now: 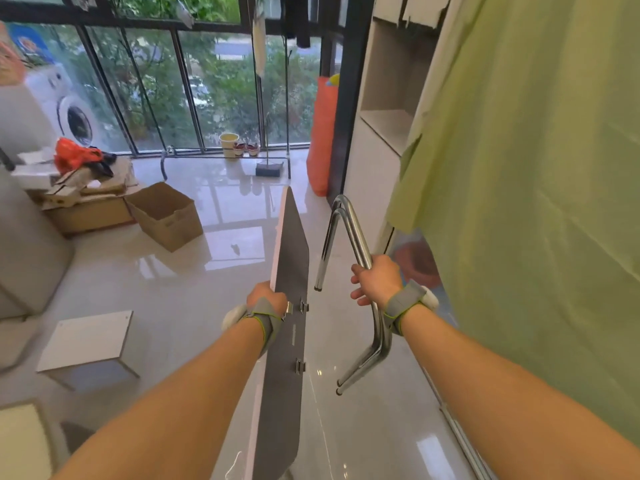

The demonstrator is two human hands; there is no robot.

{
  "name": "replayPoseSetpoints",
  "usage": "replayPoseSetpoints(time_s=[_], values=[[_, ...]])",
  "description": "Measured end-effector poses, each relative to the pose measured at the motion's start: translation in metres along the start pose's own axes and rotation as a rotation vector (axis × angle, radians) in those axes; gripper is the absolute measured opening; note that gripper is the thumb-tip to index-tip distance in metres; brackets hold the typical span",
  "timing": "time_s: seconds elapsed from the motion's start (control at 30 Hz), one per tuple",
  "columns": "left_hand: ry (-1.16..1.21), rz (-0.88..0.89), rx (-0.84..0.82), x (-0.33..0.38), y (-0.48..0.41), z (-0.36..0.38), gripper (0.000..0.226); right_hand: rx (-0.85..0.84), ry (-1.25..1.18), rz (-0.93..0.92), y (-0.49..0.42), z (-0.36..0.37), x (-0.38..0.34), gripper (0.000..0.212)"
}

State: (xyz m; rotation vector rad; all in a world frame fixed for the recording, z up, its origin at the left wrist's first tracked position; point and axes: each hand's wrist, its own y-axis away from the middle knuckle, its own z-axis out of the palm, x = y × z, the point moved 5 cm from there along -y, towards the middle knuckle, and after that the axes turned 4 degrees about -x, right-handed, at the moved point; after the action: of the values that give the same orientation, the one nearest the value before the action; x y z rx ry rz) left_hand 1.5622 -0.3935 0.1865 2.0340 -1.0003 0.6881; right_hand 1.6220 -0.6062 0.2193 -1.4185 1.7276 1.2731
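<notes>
- L hand (266, 299) clamps the top edge of a dark board (292, 251) stood on edge at 12 o'clock. R hand (377, 282) wraps two chrome legs (346, 233), just right of it. Hands apart.
- Risk: a one-hand grip on a long board, so a twist could tip it toward 9 o'clock. Can't tell if its lower edge is grounded.
- Risk: the two tubes sit loose in one fist and could scissor, pinching fingers.
- Risk: the leg tips hang near the board's metal clips (303, 306), so a swing could scratch or snag.
- Risk: the glossy floor (173, 289) is prob. slick, and a dropped leg could chip the tile.
- Risk: the green curtain (536, 202) at 3 o'clock may catch the legs.
- Risk: the cardboard box (166, 216) at 10 o'clock and the white stool (86, 341) at 8 o'clock are trip points.
</notes>
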Motion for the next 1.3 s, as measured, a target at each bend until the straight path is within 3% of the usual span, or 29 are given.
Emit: replayPoseSetpoints(time_s=[0.27,0.67,1.0,1.3], values=[[0.005,0.015,-0.013,0.058,-0.139,-0.025,0.034,0.021,-0.016,0.014,-0.138,0.016,-0.067,0.018],[-0.112,0.004,-0.039,0.172,-0.387,0.014,0.031,0.018,-0.076,0.036,-0.406,0.001,-0.095,0.019],[-0.131,-0.019,-0.065,0.272,-0.556,0.041,0.029,0.035,0.004,0.072,-0.604,-0.021,-0.136,0.022],[-0.067,-0.089,-0.107,0.328,-0.708,0.075,0.032,0.110,0.284,0.105,-0.770,-0.026,-0.145,0.030]])
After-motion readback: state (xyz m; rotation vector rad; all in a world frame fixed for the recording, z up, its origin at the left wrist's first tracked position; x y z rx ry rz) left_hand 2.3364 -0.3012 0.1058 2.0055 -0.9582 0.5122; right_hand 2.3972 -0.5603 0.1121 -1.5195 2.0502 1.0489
